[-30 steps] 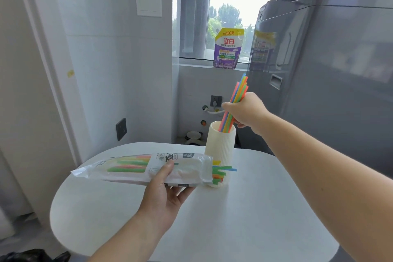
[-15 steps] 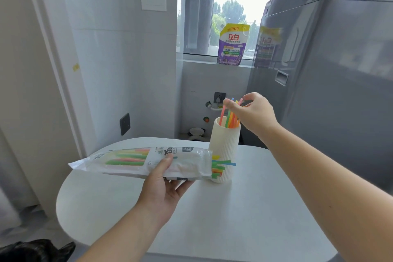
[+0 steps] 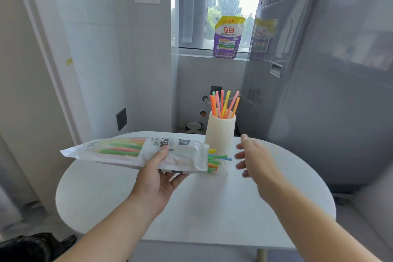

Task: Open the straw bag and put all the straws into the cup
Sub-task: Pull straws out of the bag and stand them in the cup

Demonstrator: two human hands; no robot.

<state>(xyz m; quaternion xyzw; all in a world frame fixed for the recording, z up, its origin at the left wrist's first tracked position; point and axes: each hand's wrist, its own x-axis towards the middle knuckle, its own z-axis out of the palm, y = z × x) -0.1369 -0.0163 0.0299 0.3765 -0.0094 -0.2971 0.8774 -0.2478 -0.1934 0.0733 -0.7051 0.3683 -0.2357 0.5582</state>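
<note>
A tall ribbed cream cup stands on the far side of the white round table, with several coloured straws upright in it. My left hand grips a white plastic straw bag from below, thumb on top, holding it level above the table. Coloured straw ends stick out of the bag's open right end, in front of the cup. My right hand hovers empty with fingers spread, just right of the cup and facing the bag's open end.
A large grey appliance rises behind the table on the right. A purple detergent pouch stands on the window sill. White tiled wall runs along the left. A dark object lies on the floor at the lower left.
My right hand has let go of the straws, which now stand in the cup, and has come down from the cup's rim to beside the bag's open end. The left hand keeps holding the bag.
</note>
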